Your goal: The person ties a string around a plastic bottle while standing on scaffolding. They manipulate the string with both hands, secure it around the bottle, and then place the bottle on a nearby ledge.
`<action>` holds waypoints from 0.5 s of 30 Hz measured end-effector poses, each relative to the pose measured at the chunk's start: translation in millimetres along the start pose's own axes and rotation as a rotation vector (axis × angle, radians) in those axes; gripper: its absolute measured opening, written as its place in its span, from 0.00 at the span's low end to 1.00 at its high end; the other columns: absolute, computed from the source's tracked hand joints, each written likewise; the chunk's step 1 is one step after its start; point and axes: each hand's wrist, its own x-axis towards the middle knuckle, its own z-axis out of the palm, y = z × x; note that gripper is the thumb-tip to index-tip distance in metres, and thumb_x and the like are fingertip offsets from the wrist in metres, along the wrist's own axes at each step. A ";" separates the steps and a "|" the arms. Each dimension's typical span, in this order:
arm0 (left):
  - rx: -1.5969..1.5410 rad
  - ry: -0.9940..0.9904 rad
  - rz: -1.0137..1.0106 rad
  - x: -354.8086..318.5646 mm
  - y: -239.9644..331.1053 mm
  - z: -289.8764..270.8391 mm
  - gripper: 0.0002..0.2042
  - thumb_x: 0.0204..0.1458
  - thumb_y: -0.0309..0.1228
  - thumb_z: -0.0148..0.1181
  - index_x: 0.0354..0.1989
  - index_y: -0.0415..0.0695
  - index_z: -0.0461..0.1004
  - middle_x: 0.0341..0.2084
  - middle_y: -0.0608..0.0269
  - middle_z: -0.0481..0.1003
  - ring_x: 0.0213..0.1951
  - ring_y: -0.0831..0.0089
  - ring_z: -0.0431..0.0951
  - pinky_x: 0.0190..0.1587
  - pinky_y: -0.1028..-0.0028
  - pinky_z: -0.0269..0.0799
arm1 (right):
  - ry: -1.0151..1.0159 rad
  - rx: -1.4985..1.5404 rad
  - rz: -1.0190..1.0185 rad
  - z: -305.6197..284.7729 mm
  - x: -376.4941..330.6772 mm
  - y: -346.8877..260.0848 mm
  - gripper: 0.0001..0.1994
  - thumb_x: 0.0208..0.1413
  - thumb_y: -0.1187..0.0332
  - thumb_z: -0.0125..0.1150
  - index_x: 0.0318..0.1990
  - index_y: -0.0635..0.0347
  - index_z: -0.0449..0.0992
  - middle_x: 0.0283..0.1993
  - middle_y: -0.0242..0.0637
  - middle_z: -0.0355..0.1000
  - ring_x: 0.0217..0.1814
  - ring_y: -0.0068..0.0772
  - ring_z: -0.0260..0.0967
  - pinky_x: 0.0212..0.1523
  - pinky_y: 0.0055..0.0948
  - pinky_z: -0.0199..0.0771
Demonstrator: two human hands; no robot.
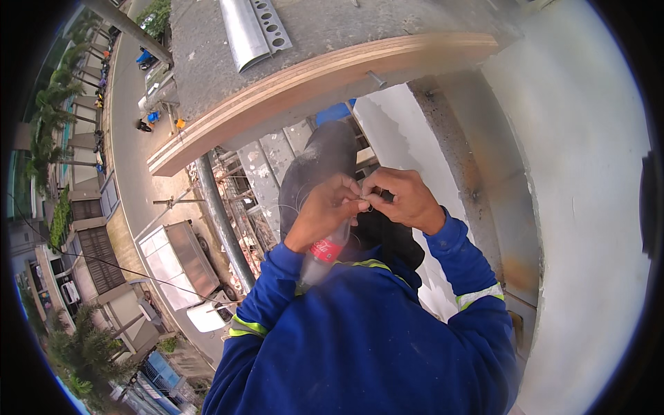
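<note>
Thin wire [365, 205] pinched between both hands, left hand [324, 211] and right hand [404, 198] together, above clear plastic bottle [319, 261].

wire [367, 205]: perhaps, too thin | bottle [319, 261]: top hidden by left hand [324, 211]

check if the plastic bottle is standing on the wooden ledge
No, the plastic bottle hangs tilted below the left hand against the blue sleeve, well under the wooden ledge, with the right hand beside it.
</note>
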 end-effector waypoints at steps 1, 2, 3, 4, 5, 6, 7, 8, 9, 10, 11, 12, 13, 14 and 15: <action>0.031 0.017 -0.001 0.2 0.0 0.1 0.08 0.56 0.25 0.64 0.39 0.38 0.71 0.30 0.63 0.77 0.28 0.81 0.76 0.31 0.78 0.75 | 0.002 -0.006 0.002 0.3 -0.1 0.1 0.07 0.50 0.76 0.64 0.35 0.59 0.73 0.30 0.39 0.73 0.30 0.40 0.74 0.31 0.34 0.73; 0.037 0.021 0.013 0.4 -0.1 0.1 0.07 0.56 0.24 0.64 0.38 0.38 0.72 0.29 0.63 0.77 0.27 0.80 0.76 0.30 0.78 0.75 | 0.003 -0.012 0.004 0.5 -0.2 0.4 0.07 0.50 0.76 0.64 0.36 0.59 0.73 0.30 0.39 0.73 0.30 0.41 0.74 0.31 0.35 0.72; 0.030 0.021 0.022 0.5 -0.2 0.1 0.07 0.56 0.24 0.64 0.37 0.37 0.72 0.29 0.62 0.77 0.27 0.79 0.76 0.30 0.77 0.75 | 0.002 -0.016 0.006 0.8 -0.2 0.7 0.07 0.50 0.76 0.64 0.36 0.59 0.72 0.30 0.39 0.73 0.30 0.41 0.74 0.31 0.35 0.72; 0.036 0.023 0.025 0.5 -0.3 -0.1 0.06 0.56 0.24 0.64 0.37 0.37 0.72 0.29 0.62 0.77 0.27 0.79 0.76 0.30 0.77 0.75 | 0.001 -0.029 0.001 0.8 -0.2 1.1 0.07 0.50 0.76 0.64 0.36 0.59 0.72 0.30 0.39 0.73 0.30 0.41 0.74 0.31 0.35 0.72; 0.029 0.021 0.024 0.4 -0.3 -0.6 0.06 0.56 0.23 0.63 0.37 0.37 0.72 0.29 0.62 0.77 0.27 0.79 0.76 0.30 0.77 0.75 | -0.002 -0.039 -0.005 0.8 -0.1 1.5 0.07 0.50 0.76 0.64 0.35 0.59 0.72 0.30 0.39 0.73 0.30 0.42 0.74 0.31 0.35 0.72; 0.014 0.019 0.011 0.3 -0.2 -0.8 0.06 0.56 0.23 0.63 0.36 0.37 0.72 0.29 0.62 0.77 0.28 0.79 0.76 0.30 0.77 0.75 | -0.002 -0.049 -0.007 0.7 -0.1 1.7 0.07 0.50 0.76 0.64 0.35 0.59 0.73 0.31 0.39 0.73 0.30 0.42 0.74 0.31 0.35 0.72; 0.025 0.019 0.017 0.1 -0.2 -1.0 0.06 0.56 0.23 0.63 0.36 0.37 0.72 0.29 0.62 0.77 0.28 0.79 0.76 0.30 0.77 0.75 | 0.001 -0.044 -0.008 0.7 0.0 1.8 0.07 0.50 0.75 0.65 0.35 0.60 0.73 0.30 0.39 0.73 0.30 0.42 0.74 0.31 0.35 0.72; 0.026 0.020 0.011 -0.2 -0.3 -0.9 0.06 0.56 0.23 0.63 0.36 0.37 0.72 0.29 0.62 0.77 0.28 0.79 0.76 0.30 0.77 0.75 | 0.007 -0.037 -0.006 0.6 0.0 1.7 0.07 0.50 0.75 0.65 0.35 0.60 0.73 0.30 0.39 0.73 0.30 0.42 0.74 0.31 0.35 0.73; 0.009 0.012 0.015 -0.5 -0.2 -1.0 0.06 0.56 0.23 0.63 0.36 0.37 0.71 0.29 0.62 0.76 0.28 0.79 0.76 0.30 0.77 0.75 | 0.009 -0.027 -0.006 0.5 0.0 1.4 0.07 0.50 0.75 0.65 0.35 0.60 0.73 0.30 0.40 0.73 0.30 0.41 0.74 0.31 0.35 0.73; 0.014 0.014 0.001 -0.4 -0.2 -1.2 0.06 0.56 0.22 0.63 0.36 0.37 0.71 0.29 0.63 0.76 0.28 0.79 0.76 0.30 0.77 0.75 | 0.011 -0.006 0.003 0.4 0.5 1.3 0.07 0.50 0.75 0.66 0.35 0.60 0.73 0.30 0.40 0.74 0.29 0.41 0.74 0.31 0.34 0.73; 0.000 0.006 -0.004 -0.2 -0.1 -1.3 0.06 0.56 0.22 0.63 0.36 0.38 0.71 0.29 0.63 0.76 0.28 0.79 0.77 0.30 0.77 0.75 | 0.012 0.017 0.010 0.3 0.8 1.2 0.07 0.50 0.75 0.66 0.34 0.60 0.74 0.30 0.40 0.74 0.29 0.40 0.75 0.31 0.33 0.73; -0.029 -0.011 -0.005 0.3 -0.3 -1.5 0.06 0.56 0.22 0.63 0.36 0.38 0.71 0.29 0.63 0.76 0.28 0.79 0.77 0.30 0.77 0.75 | 0.012 0.040 0.018 0.1 0.9 1.2 0.06 0.50 0.74 0.66 0.34 0.60 0.74 0.29 0.40 0.74 0.29 0.39 0.75 0.31 0.33 0.73; -0.026 -0.013 -0.012 0.7 -0.3 -1.7 0.06 0.56 0.22 0.64 0.36 0.39 0.71 0.29 0.64 0.76 0.28 0.80 0.77 0.31 0.78 0.75 | 0.011 0.053 0.043 0.0 1.0 1.4 0.06 0.50 0.74 0.67 0.34 0.61 0.74 0.29 0.40 0.74 0.28 0.37 0.75 0.31 0.32 0.73; -0.038 -0.023 -0.015 0.9 -0.3 -2.3 0.07 0.55 0.22 0.64 0.36 0.39 0.71 0.30 0.64 0.76 0.28 0.80 0.77 0.31 0.78 0.75 | 0.010 0.067 0.068 0.3 0.6 1.7 0.07 0.49 0.74 0.67 0.34 0.61 0.75 0.29 0.40 0.75 0.28 0.35 0.75 0.31 0.31 0.72; -0.060 -0.034 -0.026 1.0 -0.3 -2.9 0.07 0.55 0.22 0.65 0.36 0.40 0.70 0.30 0.65 0.76 0.29 0.81 0.77 0.31 0.78 0.75 | 0.008 0.082 0.093 0.6 0.0 2.5 0.07 0.49 0.74 0.68 0.34 0.61 0.75 0.28 0.40 0.75 0.28 0.34 0.75 0.31 0.29 0.72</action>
